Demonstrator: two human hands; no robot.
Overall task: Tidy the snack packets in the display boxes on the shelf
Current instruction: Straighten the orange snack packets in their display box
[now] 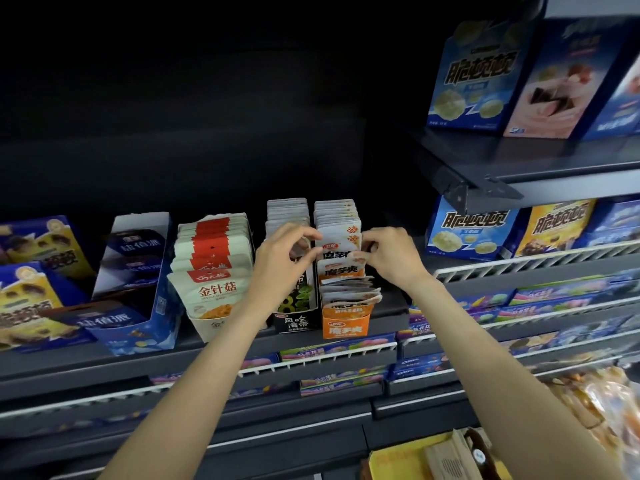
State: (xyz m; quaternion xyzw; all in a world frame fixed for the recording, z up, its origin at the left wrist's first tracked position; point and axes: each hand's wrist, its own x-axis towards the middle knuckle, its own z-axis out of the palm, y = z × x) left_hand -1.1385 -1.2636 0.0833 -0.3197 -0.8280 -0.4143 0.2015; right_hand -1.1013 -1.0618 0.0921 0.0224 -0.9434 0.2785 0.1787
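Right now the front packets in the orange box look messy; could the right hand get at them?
Probably yes. The right hand is just above the slumped front packets in the orange box, with nothing between.

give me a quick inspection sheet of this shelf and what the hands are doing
surface: dark shelf, display boxes in a row
job's things: orange box of white-orange packets, front ones slumped; black box; cream box
clutter: blue box, part empty
grippers: left hand and right hand pinch the packets from both sides
cables: nothing seen
surroundings: blue snack cartons on upper shelf, wire-fronted shelves below
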